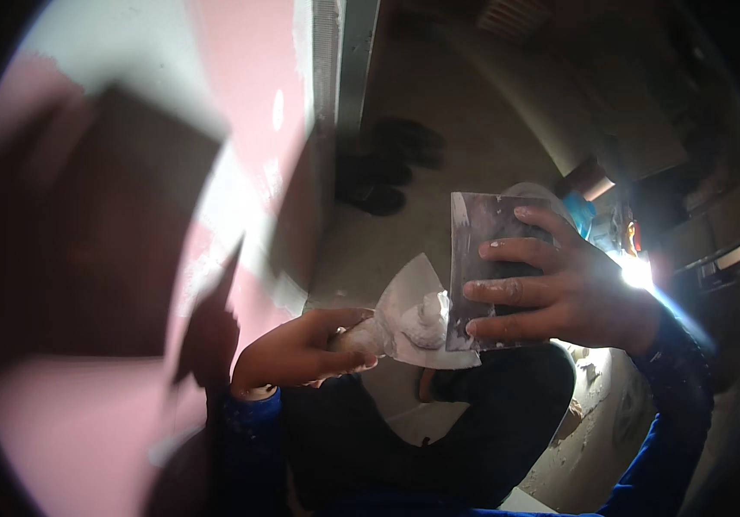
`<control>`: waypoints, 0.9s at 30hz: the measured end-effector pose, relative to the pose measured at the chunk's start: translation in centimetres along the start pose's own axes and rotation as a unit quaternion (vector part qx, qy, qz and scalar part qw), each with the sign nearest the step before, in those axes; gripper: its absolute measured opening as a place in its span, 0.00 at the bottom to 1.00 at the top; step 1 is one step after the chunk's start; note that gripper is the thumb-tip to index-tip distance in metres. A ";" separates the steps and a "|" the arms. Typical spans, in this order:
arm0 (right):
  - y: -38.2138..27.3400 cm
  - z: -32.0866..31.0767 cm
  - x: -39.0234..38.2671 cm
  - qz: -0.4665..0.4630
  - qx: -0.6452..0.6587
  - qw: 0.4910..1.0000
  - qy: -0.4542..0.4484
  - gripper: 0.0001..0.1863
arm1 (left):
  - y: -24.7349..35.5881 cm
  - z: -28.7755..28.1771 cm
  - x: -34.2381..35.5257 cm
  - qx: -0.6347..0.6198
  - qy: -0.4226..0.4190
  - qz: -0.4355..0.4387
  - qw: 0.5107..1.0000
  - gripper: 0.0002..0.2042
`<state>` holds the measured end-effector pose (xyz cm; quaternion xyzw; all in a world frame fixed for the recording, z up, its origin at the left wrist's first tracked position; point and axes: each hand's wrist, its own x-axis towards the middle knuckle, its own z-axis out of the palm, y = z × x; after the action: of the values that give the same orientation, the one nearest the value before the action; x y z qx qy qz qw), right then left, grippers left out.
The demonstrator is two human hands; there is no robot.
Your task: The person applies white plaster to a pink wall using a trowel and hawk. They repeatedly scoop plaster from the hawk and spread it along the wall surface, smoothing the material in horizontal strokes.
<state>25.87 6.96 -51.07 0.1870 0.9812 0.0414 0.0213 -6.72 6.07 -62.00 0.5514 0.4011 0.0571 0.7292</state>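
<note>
My left hand grips the white-smeared handle of a putty knife, whose blade bears a lump of white paste. Just right of it, my right hand holds a broad, flat metal blade, fingers spread across its dark face and curled round it. Its straight left edge meets the knife's blade beside the paste. Both tools and my fingers carry white smears. The right tool's handle is hidden behind my hand.
A pink wall with white patches and hard shadows stands at my left, ending at a metal-edged strip. Dark, blurred objects lie on the grey floor ahead. At right are a blue item, a bright light and clutter in shadow.
</note>
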 end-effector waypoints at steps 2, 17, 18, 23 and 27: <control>0.0 -0.4 0.7 -0.021 0.022 0.999 -0.024 0.20 | -0.1 -0.1 -0.5 0.011 -0.009 0.008 1.000 0.31; 2.4 -3.6 -2.9 0.055 0.223 0.973 0.022 0.32 | 0.4 3.3 -1.7 -0.143 0.129 0.114 0.975 0.29; 2.2 -3.0 -2.6 0.046 0.302 0.947 0.096 0.33 | 0.6 4.1 -1.2 -0.166 0.108 0.167 0.966 0.29; -3.7 3.4 -0.8 0.074 0.318 0.906 0.270 0.29 | 1.3 6.6 0.4 0.002 0.211 0.009 0.977 0.30; -5.0 7.0 -2.2 0.127 0.341 0.903 0.227 0.28 | 0.2 6.6 0.0 -0.179 0.116 0.215 0.953 0.31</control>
<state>26.53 2.05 -58.40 0.2914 0.8816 -0.2521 -0.2726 -2.35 1.15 -61.35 0.4750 0.3380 0.3470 0.7347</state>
